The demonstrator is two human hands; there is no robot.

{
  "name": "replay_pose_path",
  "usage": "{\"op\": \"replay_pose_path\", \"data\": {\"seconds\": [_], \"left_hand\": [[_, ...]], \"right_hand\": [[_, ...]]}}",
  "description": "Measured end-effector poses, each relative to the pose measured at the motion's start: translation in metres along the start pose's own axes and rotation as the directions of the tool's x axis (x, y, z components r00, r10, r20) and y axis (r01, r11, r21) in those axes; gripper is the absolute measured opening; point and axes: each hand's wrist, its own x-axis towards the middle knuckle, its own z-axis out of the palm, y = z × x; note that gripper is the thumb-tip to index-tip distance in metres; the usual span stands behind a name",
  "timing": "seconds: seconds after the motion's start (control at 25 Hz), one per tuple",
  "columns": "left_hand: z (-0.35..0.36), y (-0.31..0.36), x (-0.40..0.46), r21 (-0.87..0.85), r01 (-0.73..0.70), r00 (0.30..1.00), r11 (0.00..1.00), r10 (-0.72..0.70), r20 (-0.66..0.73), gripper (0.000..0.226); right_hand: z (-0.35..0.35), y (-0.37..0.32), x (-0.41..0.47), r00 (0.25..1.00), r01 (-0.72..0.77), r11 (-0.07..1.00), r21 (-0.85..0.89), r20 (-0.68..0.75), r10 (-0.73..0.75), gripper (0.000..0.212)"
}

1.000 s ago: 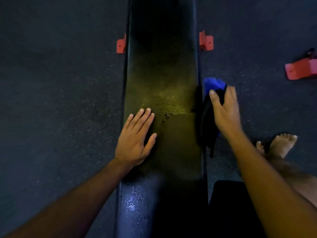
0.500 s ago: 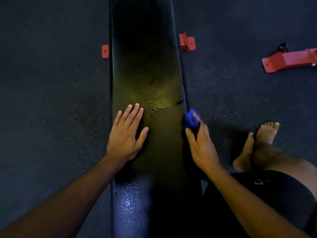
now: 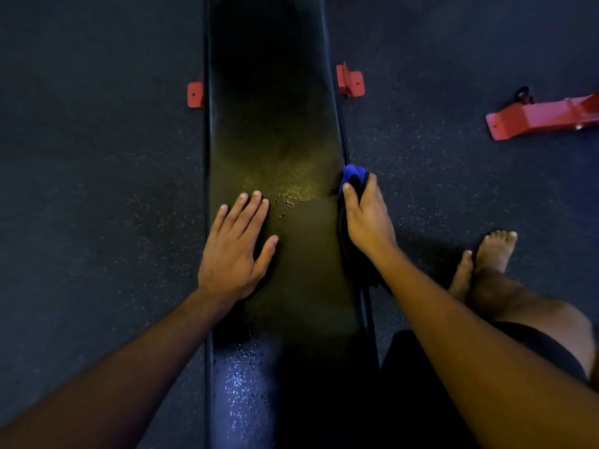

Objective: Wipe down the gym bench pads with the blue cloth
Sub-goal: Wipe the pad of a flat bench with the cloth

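Note:
A long black bench pad point(image 3: 275, 124) runs from the bottom of the view straight away from me. Small droplets and specks lie on it near its middle, and more wet spots shine near the bottom. My left hand point(image 3: 235, 247) lies flat on the pad's left half, fingers straight. My right hand point(image 3: 364, 218) grips the blue cloth point(image 3: 351, 176) against the pad's right side edge. Only the cloth's blue top shows above my fingers; the rest hangs dark under my palm.
Red bench feet point(image 3: 350, 81) stick out on both sides of the pad, one being the left foot point(image 3: 194, 94). A red frame piece point(image 3: 544, 116) lies on the dark speckled floor at the right. My bare feet point(image 3: 489, 254) stand right of the bench.
My right hand came in from the floor side and put the cloth on the pad's right edge, then slid a little forward along it. The left hand stays flat in place.

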Motion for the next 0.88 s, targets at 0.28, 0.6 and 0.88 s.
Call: {"op": "replay_pose_path", "data": {"seconds": [0.28,0.6,0.88], "left_hand": [[0.0,-0.001,0.002,0.003,0.006,1.0,1.0,-0.006,0.019,0.066],[-0.003,-0.002,0.002,-0.012,0.0,1.0,1.0,0.0,0.014,0.064],[-0.012,0.001,0.001,-0.032,0.028,0.994,0.999,-0.024,0.108,0.067]], "right_hand": [[-0.008,0.032,-0.108,0.96,0.009,0.898,-0.439,0.254,0.114,0.07],[0.008,-0.009,0.001,0.989,0.12,0.972,-0.204,-0.062,-0.136,0.044],[-0.033,0.038,-0.078,0.96,0.185,0.91,-0.372,0.264,-0.087,0.045]]}}
